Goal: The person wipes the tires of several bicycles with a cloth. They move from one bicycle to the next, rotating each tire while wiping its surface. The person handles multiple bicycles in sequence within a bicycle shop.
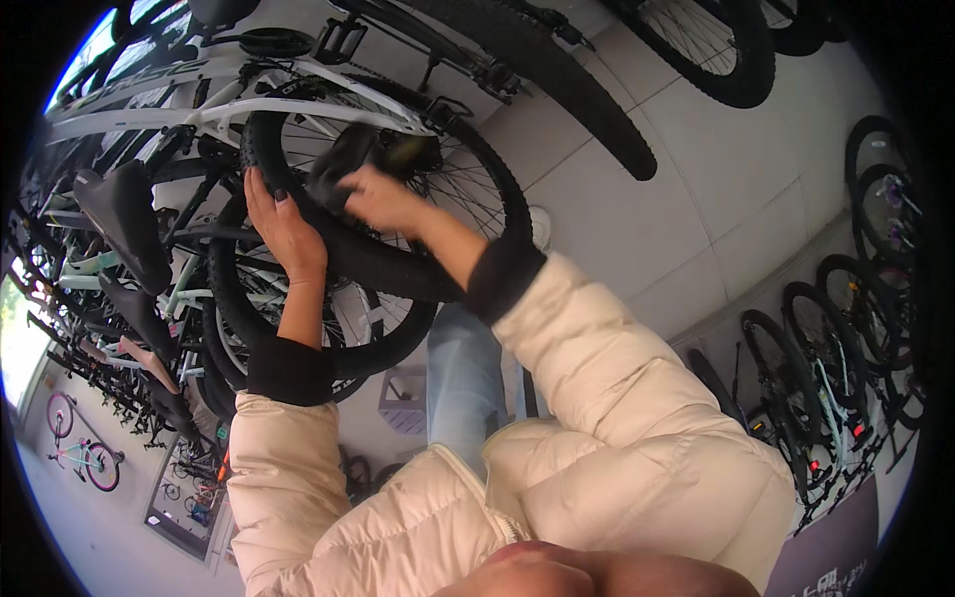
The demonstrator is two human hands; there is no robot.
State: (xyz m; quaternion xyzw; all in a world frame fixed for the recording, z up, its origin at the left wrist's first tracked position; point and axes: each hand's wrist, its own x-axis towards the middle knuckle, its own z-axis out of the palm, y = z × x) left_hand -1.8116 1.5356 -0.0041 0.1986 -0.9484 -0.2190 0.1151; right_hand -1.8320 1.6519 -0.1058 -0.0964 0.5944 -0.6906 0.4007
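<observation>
A bicycle wheel with a thick black knobbly tyre stands before me, on a bicycle with a white frame. My left hand lies against the tyre's left side, its fingers stretched out and dark nails showing. Over the spokes, inside the upper part of the wheel, my right hand is closed round a dark object. Motion smears that object, so its kind cannot be made out. A yellowish blur shows just right of it.
Black saddles and packed bicycles crowd the left. Another black tyre reaches across the pale tiled floor at the top. More bicycles line the right wall. A small bicycle hangs at the lower left.
</observation>
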